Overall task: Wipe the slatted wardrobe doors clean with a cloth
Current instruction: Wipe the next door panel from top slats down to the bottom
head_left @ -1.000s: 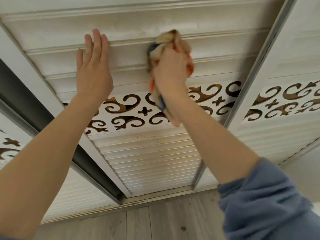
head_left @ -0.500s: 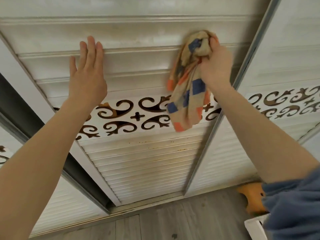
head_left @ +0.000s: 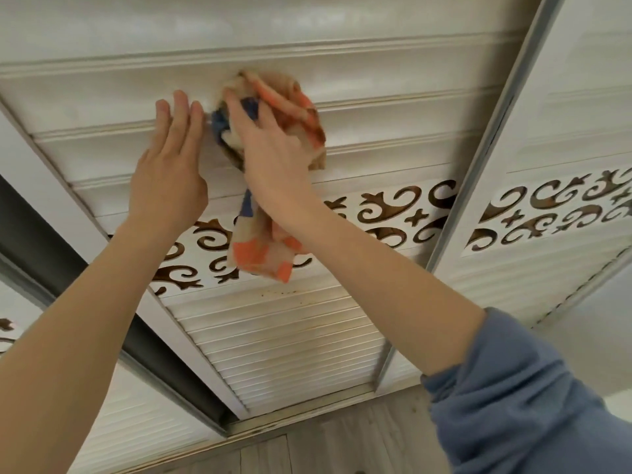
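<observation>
Cloth (head_left: 273,107) bunched in right hand (head_left: 273,155) on slats (head_left: 393,97); left hand (head_left: 167,179) flat, empty.

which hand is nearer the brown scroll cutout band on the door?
Right. The right hand presses the cloth on the slats, its wrist just above the cutout band, over which the cloth hangs. The left hand lies flat on the slats, slightly higher.

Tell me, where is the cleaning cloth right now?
In the head view, the cloth is bunched in the right hand, pressed against the wide upper slats of the middle door, just right of the flat left hand.
</observation>
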